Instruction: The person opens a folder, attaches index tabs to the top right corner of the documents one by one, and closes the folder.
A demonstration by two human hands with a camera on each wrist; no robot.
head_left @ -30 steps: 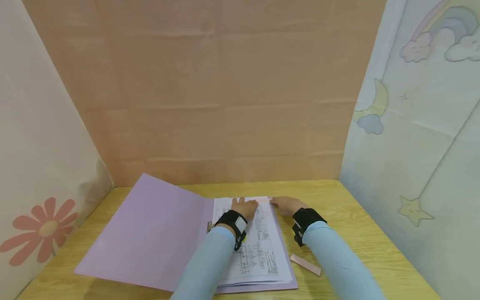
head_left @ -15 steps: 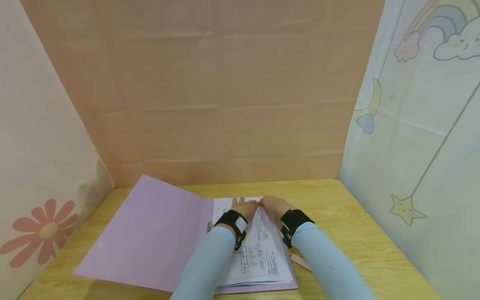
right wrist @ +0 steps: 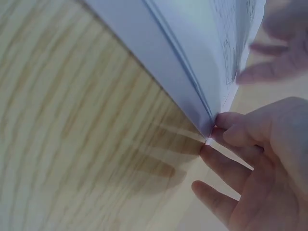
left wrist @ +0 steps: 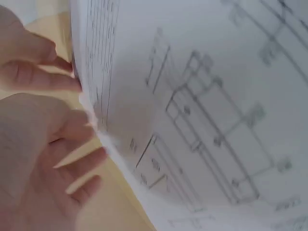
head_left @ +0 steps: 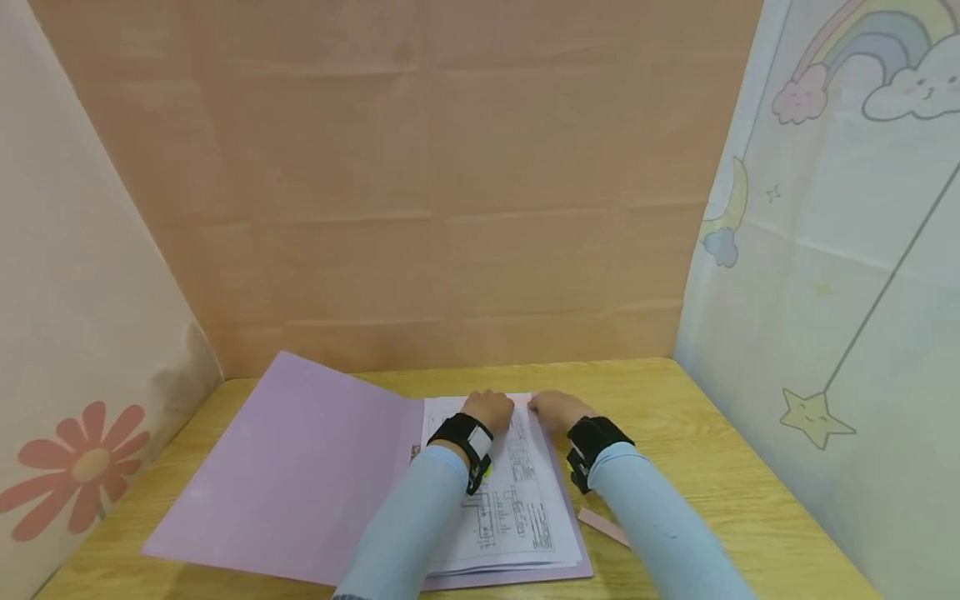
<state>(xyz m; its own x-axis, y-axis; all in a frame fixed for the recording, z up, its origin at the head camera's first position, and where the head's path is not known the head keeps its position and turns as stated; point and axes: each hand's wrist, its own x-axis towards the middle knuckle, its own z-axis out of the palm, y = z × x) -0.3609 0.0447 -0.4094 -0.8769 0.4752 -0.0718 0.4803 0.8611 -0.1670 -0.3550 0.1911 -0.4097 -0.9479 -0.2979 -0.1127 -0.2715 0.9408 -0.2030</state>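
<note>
A lilac folder (head_left: 288, 475) lies open, with a stack of printed sheets (head_left: 495, 533) bearing line drawings on its right side. At the stack's top edge, a pale pink strip (head_left: 521, 401) shows between my two hands. My left hand (head_left: 489, 409) rests at that edge; in the left wrist view its fingers (left wrist: 83, 190) are loosely spread and blurred beside the paper. My right hand (head_left: 558, 411) is at the top right corner. In the right wrist view, its thumb and index finger (right wrist: 230, 119) pinch at the corner, where the strip is mostly hidden.
A separate pink strip (head_left: 603, 527) lies on the wooden table (head_left: 720, 517), right of the folder and partly under my right forearm. The folder's left cover is raised at a slant. Fabric walls (head_left: 360, 200) stand behind the table and at both sides.
My right hand has slid left along the top edge to my left hand, then back a little right. My left hand's fingers, straight on the page before, now bend over the top edge.
</note>
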